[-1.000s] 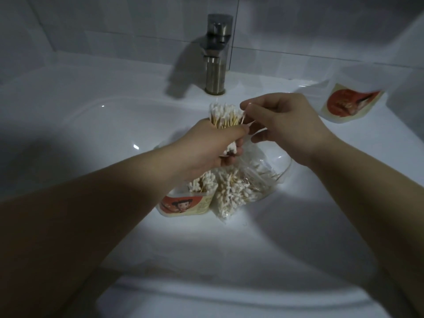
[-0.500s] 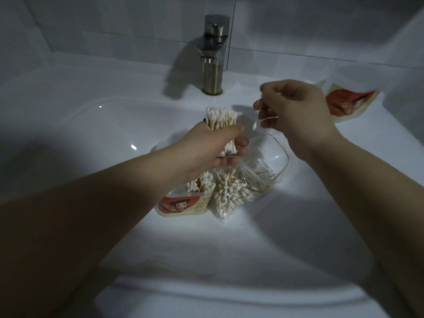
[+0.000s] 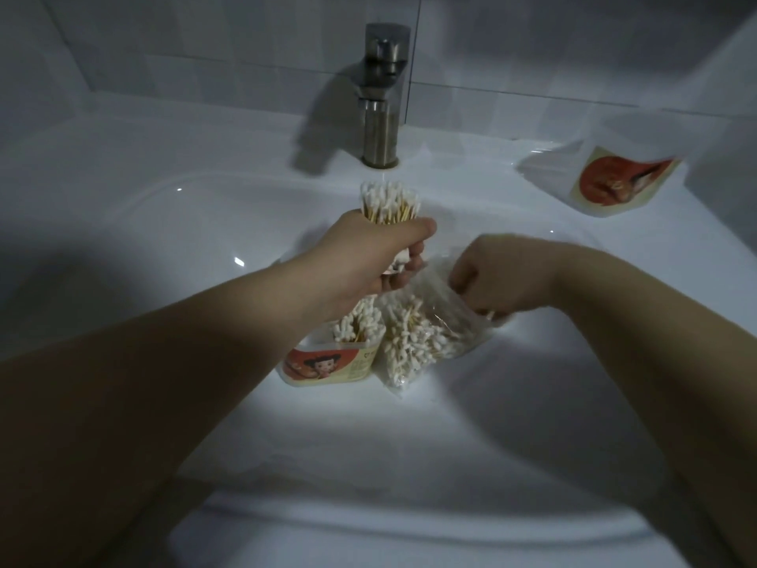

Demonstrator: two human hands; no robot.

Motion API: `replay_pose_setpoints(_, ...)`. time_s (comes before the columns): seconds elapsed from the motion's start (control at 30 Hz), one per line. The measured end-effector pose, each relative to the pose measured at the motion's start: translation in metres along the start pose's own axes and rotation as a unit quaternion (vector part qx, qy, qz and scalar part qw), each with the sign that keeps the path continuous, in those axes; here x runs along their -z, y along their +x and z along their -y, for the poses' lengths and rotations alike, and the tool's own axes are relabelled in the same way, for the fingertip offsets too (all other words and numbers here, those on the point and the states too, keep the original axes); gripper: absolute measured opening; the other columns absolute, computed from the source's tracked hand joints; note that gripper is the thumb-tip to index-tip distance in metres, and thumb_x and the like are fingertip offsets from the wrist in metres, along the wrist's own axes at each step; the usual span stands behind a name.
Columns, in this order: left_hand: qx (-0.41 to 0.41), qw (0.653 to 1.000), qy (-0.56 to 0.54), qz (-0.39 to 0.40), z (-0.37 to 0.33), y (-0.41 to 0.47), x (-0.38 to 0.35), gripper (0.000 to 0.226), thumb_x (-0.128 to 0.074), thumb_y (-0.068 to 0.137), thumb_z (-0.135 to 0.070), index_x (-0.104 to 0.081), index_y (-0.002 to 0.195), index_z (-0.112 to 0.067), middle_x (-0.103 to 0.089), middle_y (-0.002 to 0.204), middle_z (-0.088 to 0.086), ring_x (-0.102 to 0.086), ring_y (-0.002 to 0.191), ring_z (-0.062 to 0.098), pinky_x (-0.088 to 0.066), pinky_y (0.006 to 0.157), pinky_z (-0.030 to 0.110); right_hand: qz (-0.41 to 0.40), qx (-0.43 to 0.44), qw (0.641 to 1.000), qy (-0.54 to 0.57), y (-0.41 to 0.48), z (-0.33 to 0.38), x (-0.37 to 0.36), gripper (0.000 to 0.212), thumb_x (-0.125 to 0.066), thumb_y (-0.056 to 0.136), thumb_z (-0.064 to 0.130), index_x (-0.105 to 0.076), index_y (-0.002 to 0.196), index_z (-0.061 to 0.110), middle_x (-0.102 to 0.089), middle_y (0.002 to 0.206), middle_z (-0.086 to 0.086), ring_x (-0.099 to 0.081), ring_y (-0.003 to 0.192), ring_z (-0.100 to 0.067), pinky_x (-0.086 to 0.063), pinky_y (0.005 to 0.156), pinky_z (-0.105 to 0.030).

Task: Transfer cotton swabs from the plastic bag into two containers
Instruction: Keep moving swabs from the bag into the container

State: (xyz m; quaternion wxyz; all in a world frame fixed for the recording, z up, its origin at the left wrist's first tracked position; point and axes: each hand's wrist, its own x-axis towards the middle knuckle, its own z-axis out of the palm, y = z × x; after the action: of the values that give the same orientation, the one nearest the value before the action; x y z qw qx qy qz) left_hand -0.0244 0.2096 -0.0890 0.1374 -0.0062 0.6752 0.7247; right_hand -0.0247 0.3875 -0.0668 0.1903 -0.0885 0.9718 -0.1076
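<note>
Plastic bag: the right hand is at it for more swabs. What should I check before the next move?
1. Grip of the left hand on the swab bundle: fingers curled round it, bundle upright. Ok.
2. Reach: the right hand is at the mouth of the plastic bag. Ok.
3. Swabs pinched by the right hand: blurred. Cannot tell.
4. The near container stands beside the bag and holds swabs. Ok.
5. Room left in the near container: cannot tell.
6. The second container sits apart on the sink ledge, right of the tap; contents: cannot tell.
</note>
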Motion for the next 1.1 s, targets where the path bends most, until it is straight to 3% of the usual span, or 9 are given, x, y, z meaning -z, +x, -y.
replay_pose_setpoints(0.1, -0.003, 1.000, 0.017, 0.016, 0.002, -0.001, 0.000, 0.011, -0.074, 0.093, -0.023, -0.068, 0.090, -0.014, -0.066, 0.072, -0.001, -0.066, 0.064, 0.011, -0.054, 0.065, 0.028, 0.035, 0.013, 0.996, -0.080, 0.004, 0.005, -0.008, 0.025, -0.056, 0.082, 0.017, -0.049, 0.065, 0.034, -0.061, 0.071, 0.009, -0.064, 0.066, -0.014, -0.044, 0.055, -0.023)
replay_pose_setpoints(0.3, 0.001, 0.999, 0.040, 0.029, 0.004, -0.001, 0.002, 0.012, -0.075, 0.094, -0.025, -0.071, 0.088, -0.016, -0.068, 0.073, -0.002, -0.068, 0.067, 0.010, -0.057, 0.065, 0.027, 0.054, 0.040, 0.992, -0.102, 0.015, 0.010, -0.019, 0.021, -0.055, 0.085, 0.014, -0.052, 0.071, 0.030, -0.065, 0.071, 0.001, -0.068, 0.059, -0.018, -0.048, 0.049, -0.024)
replay_pose_setpoints(0.4, 0.003, 0.998, 0.041, 0.040, 0.005, -0.001, 0.001, 0.010, -0.075, 0.093, -0.025, -0.071, 0.090, -0.016, -0.070, 0.075, -0.002, -0.069, 0.071, 0.010, -0.058, 0.068, 0.027, 0.062, 0.041, 0.994, -0.084, 0.016, 0.004, -0.017, 0.023, -0.053, 0.084, 0.008, -0.054, 0.072, 0.027, -0.064, 0.072, -0.001, -0.068, 0.063, -0.020, -0.047, 0.050, -0.025)
replay_pose_setpoints(0.5, 0.003, 0.998, 0.044, 0.048, 0.006, -0.002, 0.001, 0.011, -0.074, 0.094, -0.024, -0.072, 0.091, -0.013, -0.070, 0.077, 0.000, -0.069, 0.073, 0.011, -0.059, 0.069, 0.028, 0.023, 0.047, 0.996, -0.067, 0.017, -0.002, -0.015, 0.027, -0.054, 0.079, 0.004, -0.054, 0.060, 0.023, -0.059, 0.059, 0.005, -0.055, 0.053, -0.010, -0.039, 0.048, -0.021)
replay_pose_setpoints(0.67, 0.009, 0.998, 0.034, 0.060, 0.005, -0.002, 0.000, 0.016, -0.074, 0.094, -0.022, -0.074, 0.092, -0.006, -0.072, 0.082, 0.005, -0.071, 0.076, 0.014, -0.063, 0.077, 0.034, 0.026, 0.066, 0.991, 0.113, 0.015, -0.005, -0.016, 0.031, -0.066, 0.081, 0.009, -0.068, 0.054, 0.025, -0.060, 0.051, 0.005, -0.058, 0.049, -0.005, -0.047, 0.052, -0.017)
replay_pose_setpoints(0.73, 0.005, 0.997, 0.035, 0.065, 0.006, -0.003, -0.001, 0.015, -0.073, 0.095, -0.021, -0.074, 0.090, -0.006, -0.072, 0.080, 0.005, -0.070, 0.076, 0.014, -0.063, 0.080, 0.037, 0.023, 0.080, 0.992, 0.093, 0.016, -0.003, -0.019, 0.033, -0.070, 0.082, 0.012, -0.068, 0.053, 0.028, -0.061, 0.049, 0.008, -0.056, 0.046, -0.001, -0.045, 0.050, -0.014)
replay_pose_setpoints(0.8, 0.001, 0.997, 0.035, 0.066, 0.006, -0.003, -0.001, 0.014, -0.073, 0.095, -0.020, -0.073, 0.089, -0.008, -0.072, 0.079, 0.004, -0.069, 0.075, 0.014, -0.062, 0.081, 0.039, -0.001, 0.079, 0.995, 0.058, 0.018, -0.001, -0.019, 0.031, -0.071, 0.081, 0.014, -0.062, 0.052, 0.020, -0.059, 0.047, 0.008, -0.052, 0.042, 0.000, -0.040, 0.045, -0.012)
replay_pose_setpoints(0.9, -0.002, 0.998, 0.032, 0.060, 0.006, -0.002, -0.001, 0.013, -0.073, 0.095, -0.021, -0.075, 0.094, -0.008, -0.075, 0.085, 0.005, -0.072, 0.077, 0.013, -0.063, 0.077, 0.036, -0.037, 0.077, 0.995, 0.048, 0.018, 0.000, -0.015, 0.032, -0.068, 0.082, 0.016, -0.057, 0.052, 0.018, -0.057, 0.044, 0.010, -0.052, 0.040, -0.001, -0.039, 0.046, -0.014)
replay_pose_setpoints(1.1, -0.017, 0.994, 0.089, 0.055, 0.009, 0.001, 0.000, 0.022, -0.074, 0.094, -0.023, -0.075, 0.105, -0.004, -0.079, 0.099, 0.012, -0.077, 0.088, 0.021, -0.059, 0.064, 0.027, -0.074, 0.068, 0.995, 0.013, 0.013, 0.002, -0.003, 0.022, -0.063, 0.079, 0.014, -0.063, 0.057, 0.020, -0.068, 0.054, 0.010, -0.063, 0.050, -0.002, -0.043, 0.053, -0.020)
